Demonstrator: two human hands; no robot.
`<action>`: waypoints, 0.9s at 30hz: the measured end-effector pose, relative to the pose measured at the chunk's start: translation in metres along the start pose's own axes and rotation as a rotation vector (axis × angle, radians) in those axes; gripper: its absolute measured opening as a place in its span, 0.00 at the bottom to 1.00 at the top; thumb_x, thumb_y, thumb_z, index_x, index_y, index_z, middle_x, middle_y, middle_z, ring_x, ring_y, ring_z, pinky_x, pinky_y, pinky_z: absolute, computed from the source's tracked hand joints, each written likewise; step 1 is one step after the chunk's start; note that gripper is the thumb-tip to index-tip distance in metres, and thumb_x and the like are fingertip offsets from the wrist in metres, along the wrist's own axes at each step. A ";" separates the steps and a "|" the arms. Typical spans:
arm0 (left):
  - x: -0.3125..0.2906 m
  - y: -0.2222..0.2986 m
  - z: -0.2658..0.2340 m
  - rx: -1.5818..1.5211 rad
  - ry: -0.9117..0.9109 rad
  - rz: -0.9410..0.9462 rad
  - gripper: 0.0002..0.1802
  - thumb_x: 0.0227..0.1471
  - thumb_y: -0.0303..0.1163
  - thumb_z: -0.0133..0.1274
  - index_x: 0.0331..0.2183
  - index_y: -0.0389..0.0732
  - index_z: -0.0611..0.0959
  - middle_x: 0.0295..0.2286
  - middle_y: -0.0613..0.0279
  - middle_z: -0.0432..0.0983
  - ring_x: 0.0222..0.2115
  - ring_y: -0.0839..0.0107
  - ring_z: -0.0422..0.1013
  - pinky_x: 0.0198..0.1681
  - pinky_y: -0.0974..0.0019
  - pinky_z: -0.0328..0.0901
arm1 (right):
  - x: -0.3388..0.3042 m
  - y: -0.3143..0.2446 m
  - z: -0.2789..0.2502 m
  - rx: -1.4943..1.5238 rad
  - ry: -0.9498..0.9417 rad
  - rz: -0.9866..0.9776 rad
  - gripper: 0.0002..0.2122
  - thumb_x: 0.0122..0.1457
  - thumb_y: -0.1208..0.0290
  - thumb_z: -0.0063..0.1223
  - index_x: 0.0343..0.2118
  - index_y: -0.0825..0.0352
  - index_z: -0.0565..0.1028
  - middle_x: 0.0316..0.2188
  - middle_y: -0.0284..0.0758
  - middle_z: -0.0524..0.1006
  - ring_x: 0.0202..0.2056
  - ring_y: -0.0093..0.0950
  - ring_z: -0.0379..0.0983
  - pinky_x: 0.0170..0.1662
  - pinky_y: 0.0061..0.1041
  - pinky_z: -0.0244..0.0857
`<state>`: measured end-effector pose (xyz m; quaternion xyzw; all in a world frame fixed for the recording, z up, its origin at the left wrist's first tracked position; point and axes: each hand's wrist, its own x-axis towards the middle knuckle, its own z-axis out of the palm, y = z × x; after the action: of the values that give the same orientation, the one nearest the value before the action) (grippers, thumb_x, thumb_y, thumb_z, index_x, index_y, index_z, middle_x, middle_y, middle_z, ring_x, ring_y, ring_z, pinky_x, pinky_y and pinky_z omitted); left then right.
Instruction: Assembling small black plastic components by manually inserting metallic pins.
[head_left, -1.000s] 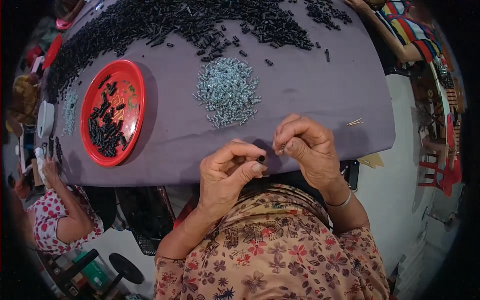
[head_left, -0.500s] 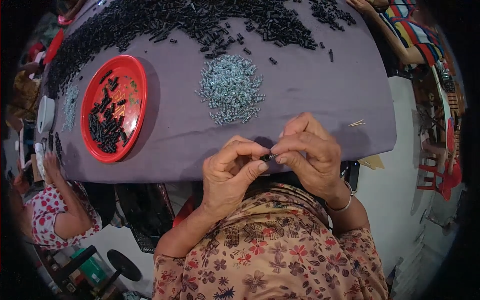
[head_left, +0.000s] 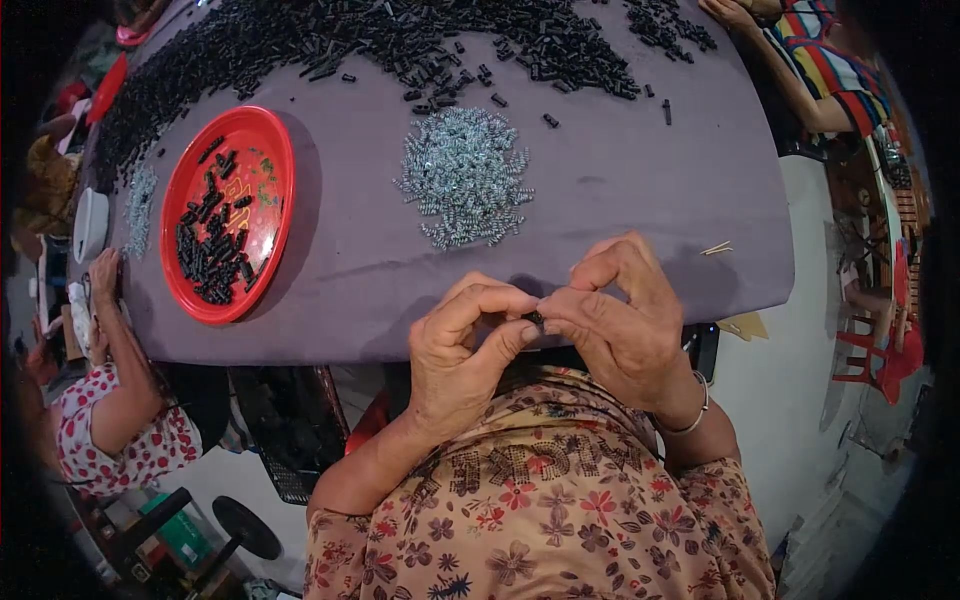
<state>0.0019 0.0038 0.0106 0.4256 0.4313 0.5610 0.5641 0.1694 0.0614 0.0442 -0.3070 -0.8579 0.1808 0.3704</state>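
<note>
Just beyond the table's near edge, my left hand (head_left: 455, 350) pinches a small black plastic part (head_left: 536, 321) between thumb and fingertip. My right hand (head_left: 632, 325) is closed over the part's right end, its thumb and forefinger meeting the left fingertips. Most of the part is hidden by the fingers, and no spring shows between them now. Past my hands, a heap of small silvery coil springs (head_left: 465, 175) lies on the grey tablecloth (head_left: 640, 210). To the left stands a red plate (head_left: 287, 190) with many black parts (head_left: 210, 255) in it.
A large spread of black parts (head_left: 400, 40) covers the far side of the table. A few thin sticks (head_left: 717, 248) lie at the right. Co-workers sit at the left (head_left: 125, 400) and far right (head_left: 805, 85). A white container (head_left: 91, 228) stands on the left edge.
My right fingers have moved in over the end of the black part, covering the spring coil seen there before. My left hand barely moved. The left co-worker's arm has reached farther up.
</note>
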 end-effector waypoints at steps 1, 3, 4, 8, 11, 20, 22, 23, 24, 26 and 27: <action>0.000 0.000 0.000 -0.007 -0.001 -0.003 0.10 0.47 0.16 0.55 0.35 0.33 0.79 0.32 0.65 0.70 0.33 0.80 0.67 0.37 0.78 0.63 | 0.000 0.000 0.000 0.000 0.000 0.000 0.08 0.39 0.75 0.62 0.26 0.65 0.78 0.25 0.33 0.69 0.28 0.31 0.66 0.28 0.28 0.57; 0.000 0.000 -0.001 -0.012 0.000 -0.003 0.10 0.47 0.16 0.55 0.35 0.33 0.79 0.32 0.65 0.70 0.33 0.80 0.67 0.37 0.78 0.64 | 0.002 -0.001 0.000 0.005 0.004 -0.027 0.10 0.39 0.74 0.62 0.28 0.65 0.78 0.25 0.32 0.70 0.28 0.31 0.66 0.29 0.29 0.57; 0.001 -0.001 0.000 -0.047 0.007 -0.016 0.10 0.46 0.16 0.55 0.35 0.33 0.79 0.32 0.65 0.70 0.33 0.80 0.67 0.36 0.78 0.63 | 0.003 -0.001 -0.001 0.005 0.004 -0.029 0.10 0.39 0.74 0.62 0.28 0.65 0.78 0.25 0.32 0.70 0.28 0.31 0.66 0.29 0.29 0.57; 0.002 -0.002 -0.002 -0.077 -0.005 -0.097 0.09 0.46 0.16 0.56 0.34 0.33 0.79 0.30 0.67 0.69 0.31 0.82 0.66 0.35 0.78 0.62 | -0.002 0.008 -0.010 0.099 0.017 0.126 0.08 0.44 0.76 0.61 0.29 0.66 0.78 0.25 0.34 0.71 0.28 0.31 0.67 0.31 0.28 0.61; 0.001 -0.002 0.000 -0.125 0.009 -0.189 0.08 0.47 0.18 0.56 0.34 0.33 0.79 0.28 0.69 0.69 0.30 0.82 0.65 0.35 0.78 0.62 | -0.004 0.036 -0.007 0.079 0.076 0.239 0.07 0.49 0.79 0.56 0.33 0.67 0.77 0.26 0.36 0.71 0.26 0.31 0.67 0.30 0.28 0.62; 0.004 -0.006 -0.006 -0.168 -0.003 -0.197 0.09 0.52 0.25 0.54 0.37 0.34 0.80 0.29 0.65 0.71 0.28 0.79 0.70 0.33 0.77 0.66 | 0.043 0.094 0.009 -0.198 0.008 0.340 0.07 0.53 0.75 0.51 0.35 0.66 0.73 0.30 0.42 0.72 0.31 0.43 0.71 0.33 0.37 0.65; 0.006 -0.007 -0.006 -0.163 -0.009 -0.180 0.09 0.52 0.26 0.54 0.37 0.34 0.80 0.30 0.65 0.71 0.28 0.79 0.70 0.33 0.77 0.67 | 0.056 0.106 0.015 -0.272 -0.032 0.363 0.07 0.54 0.74 0.51 0.36 0.65 0.72 0.31 0.41 0.72 0.32 0.43 0.72 0.33 0.39 0.65; 0.006 -0.007 -0.007 -0.155 0.003 -0.188 0.08 0.52 0.26 0.54 0.36 0.34 0.80 0.30 0.65 0.71 0.28 0.78 0.71 0.33 0.77 0.67 | 0.063 0.109 0.019 -0.269 -0.035 0.363 0.07 0.54 0.74 0.51 0.36 0.65 0.72 0.31 0.41 0.72 0.32 0.43 0.72 0.33 0.39 0.65; 0.006 -0.007 -0.007 -0.147 0.015 -0.196 0.08 0.52 0.26 0.54 0.36 0.34 0.80 0.30 0.65 0.71 0.28 0.78 0.71 0.33 0.77 0.66 | 0.070 0.110 0.023 -0.343 -0.106 0.388 0.07 0.54 0.73 0.51 0.36 0.65 0.72 0.31 0.41 0.72 0.32 0.43 0.72 0.34 0.39 0.65; 0.007 -0.007 -0.008 -0.153 0.016 -0.179 0.08 0.52 0.26 0.54 0.36 0.34 0.80 0.30 0.65 0.71 0.28 0.78 0.71 0.32 0.77 0.66 | 0.075 0.113 0.026 -0.417 -0.178 0.414 0.07 0.54 0.73 0.51 0.36 0.65 0.71 0.32 0.41 0.73 0.32 0.44 0.72 0.34 0.40 0.65; 0.008 -0.007 -0.008 -0.160 0.014 -0.160 0.08 0.52 0.26 0.54 0.36 0.34 0.80 0.30 0.65 0.71 0.28 0.78 0.71 0.32 0.77 0.66 | 0.074 0.115 0.028 -0.451 -0.182 0.391 0.07 0.54 0.73 0.51 0.36 0.65 0.71 0.30 0.41 0.72 0.32 0.42 0.72 0.33 0.39 0.66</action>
<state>-0.0044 0.0113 0.0015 0.3393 0.4218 0.5497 0.6362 0.1541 0.1943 0.0026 -0.5231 -0.8307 0.0807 0.1727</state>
